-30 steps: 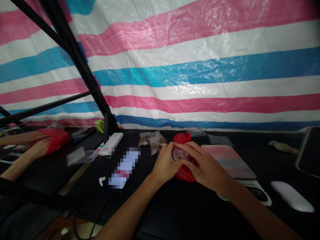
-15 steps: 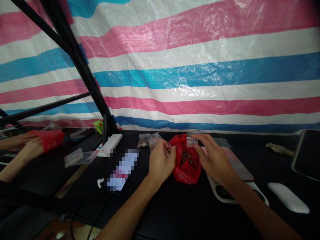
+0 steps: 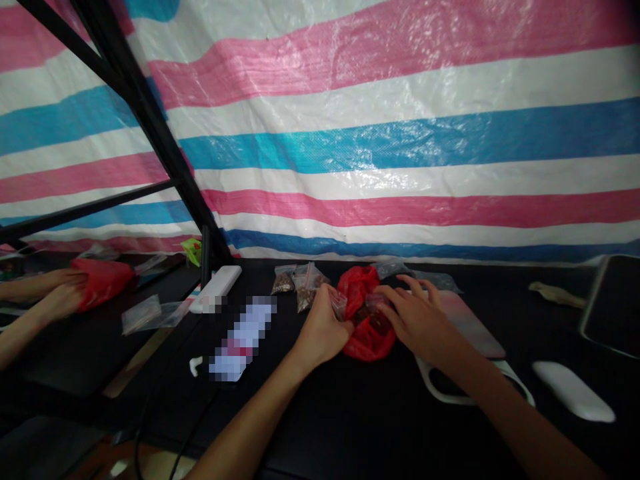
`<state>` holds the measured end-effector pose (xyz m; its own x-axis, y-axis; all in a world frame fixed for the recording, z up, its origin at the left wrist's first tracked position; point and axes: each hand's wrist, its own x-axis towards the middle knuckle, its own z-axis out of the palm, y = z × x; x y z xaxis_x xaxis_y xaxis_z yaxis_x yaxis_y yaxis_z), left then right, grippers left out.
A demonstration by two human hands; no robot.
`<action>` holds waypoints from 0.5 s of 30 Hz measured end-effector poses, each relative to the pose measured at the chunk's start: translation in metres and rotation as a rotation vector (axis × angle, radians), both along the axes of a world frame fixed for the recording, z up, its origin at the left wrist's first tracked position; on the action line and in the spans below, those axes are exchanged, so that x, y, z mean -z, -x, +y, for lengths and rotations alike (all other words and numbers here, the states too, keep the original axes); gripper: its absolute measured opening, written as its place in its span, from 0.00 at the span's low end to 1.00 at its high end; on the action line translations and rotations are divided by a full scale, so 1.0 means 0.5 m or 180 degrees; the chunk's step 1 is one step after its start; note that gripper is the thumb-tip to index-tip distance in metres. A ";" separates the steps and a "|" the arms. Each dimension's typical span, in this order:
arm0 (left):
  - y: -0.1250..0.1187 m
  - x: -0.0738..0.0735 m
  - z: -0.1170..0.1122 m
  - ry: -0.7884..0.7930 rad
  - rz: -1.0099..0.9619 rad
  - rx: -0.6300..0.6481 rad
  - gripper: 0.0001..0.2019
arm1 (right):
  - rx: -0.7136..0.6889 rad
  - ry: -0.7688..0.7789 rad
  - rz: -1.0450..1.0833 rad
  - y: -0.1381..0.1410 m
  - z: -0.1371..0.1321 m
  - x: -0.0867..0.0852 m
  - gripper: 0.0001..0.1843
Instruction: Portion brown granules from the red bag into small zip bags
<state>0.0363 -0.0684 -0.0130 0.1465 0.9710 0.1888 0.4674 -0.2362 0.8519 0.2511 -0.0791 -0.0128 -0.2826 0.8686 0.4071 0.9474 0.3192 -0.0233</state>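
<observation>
A red plastic bag [image 3: 373,343] lies open on the black table, with small dark brown pieces inside. My left hand [image 3: 325,327] is closed at its left side, gripping a small clear zip bag [image 3: 339,303]. Fingers of my right hand [image 3: 415,320] pinch another small clear plastic bag [image 3: 376,301] over the mouth of the red bag; its lower part is hard to make out. Just beyond my left hand lie small zip bags filled with brown pieces [image 3: 305,297].
A blurred-out phone [image 3: 245,340], a white earbud [image 3: 195,366] and a white power bank [image 3: 217,290] lie to the left. Rightward are a pinkish flat case [image 3: 473,323], a white mouse [image 3: 574,391] and a dark-screened device [image 3: 615,307]. Another person's hands [image 3: 65,293] hold a red bag at far left.
My right hand has brought its clear bag down and left, into the red bag's mouth. My left hand stays beside the red bag. The view has shifted slightly.
</observation>
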 end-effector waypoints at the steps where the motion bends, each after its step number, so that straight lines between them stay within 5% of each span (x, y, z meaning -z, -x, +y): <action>1: 0.004 -0.007 0.003 -0.0017 0.0147 -0.0167 0.18 | -0.0064 0.0055 0.0042 0.000 0.000 0.001 0.15; 8: 0.007 -0.057 -0.015 -0.0172 0.1716 -0.1137 0.19 | -0.0269 0.0215 0.0195 0.034 -0.024 -0.035 0.11; 11: -0.007 -0.058 -0.040 0.0122 0.1964 -0.0854 0.24 | -0.0333 0.0210 0.0172 0.047 -0.034 -0.043 0.08; 15: -0.012 -0.052 -0.060 0.0338 0.1549 -0.0164 0.22 | -0.0410 0.0188 0.0204 0.045 -0.034 -0.039 0.06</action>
